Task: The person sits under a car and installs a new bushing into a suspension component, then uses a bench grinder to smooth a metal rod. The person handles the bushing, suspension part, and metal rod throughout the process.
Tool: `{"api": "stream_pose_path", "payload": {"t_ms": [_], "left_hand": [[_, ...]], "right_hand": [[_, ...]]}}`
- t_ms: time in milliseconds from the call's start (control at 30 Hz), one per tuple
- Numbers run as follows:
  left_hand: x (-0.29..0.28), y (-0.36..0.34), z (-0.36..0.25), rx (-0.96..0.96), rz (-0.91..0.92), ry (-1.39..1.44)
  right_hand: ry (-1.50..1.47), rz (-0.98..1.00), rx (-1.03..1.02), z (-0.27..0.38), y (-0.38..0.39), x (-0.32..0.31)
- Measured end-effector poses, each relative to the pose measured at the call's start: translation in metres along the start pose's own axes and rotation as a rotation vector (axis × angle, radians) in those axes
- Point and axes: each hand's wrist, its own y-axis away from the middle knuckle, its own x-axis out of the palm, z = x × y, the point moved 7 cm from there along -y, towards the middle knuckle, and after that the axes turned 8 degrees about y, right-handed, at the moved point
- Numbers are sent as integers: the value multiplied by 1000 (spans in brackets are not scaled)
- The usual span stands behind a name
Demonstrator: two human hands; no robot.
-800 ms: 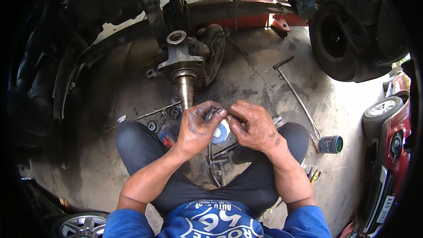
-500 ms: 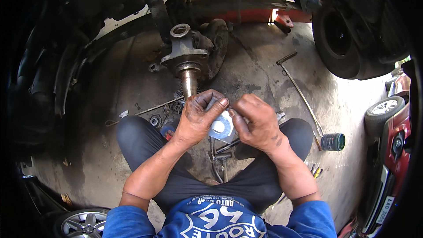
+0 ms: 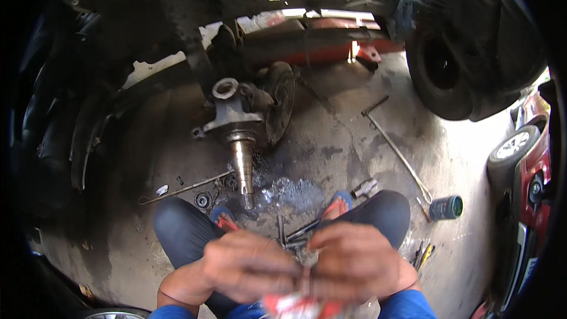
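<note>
Head view: A person's left hand (image 3: 251, 266) and right hand (image 3: 357, 263) curl, blurred, by a red-and-white object (image 3: 289, 306), lower center; grips cannot be told.

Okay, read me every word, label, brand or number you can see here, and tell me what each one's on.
There's no text I can read out clearly.
Red-and-white item just below the left hand: too blurred.
Dark jar on the floor: any print is too small.
Plate on the red car: partly cut off, too small.
Blue shirt: mostly out of sight, nothing legible.
</note>
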Motion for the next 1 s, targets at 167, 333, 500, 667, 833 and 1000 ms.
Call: {"api": "stream_pose_path", "payload": {"t_ms": [167, 333, 500, 667, 833, 1000], "left_hand": [[23, -6, -30, 54, 57, -69], [39, 11, -38, 274, -243, -269], [45, 0, -42, 74, -252, -231], [40, 2, -36, 10, -404, -172], [34, 2, -38, 155, -188, -69], [41, -9, -36, 596, -265, -194]], "right_hand": [[1, -293, -67, 29, 0, -12], [100, -456, -146, 25, -3, -3], [16, -353, 37, 13, -10, 3], [97, -419, -70, 20, 5, 9], [54, -462, -135, 14, 10, 19], [15, -489, -166, 23, 9, 14]]}}
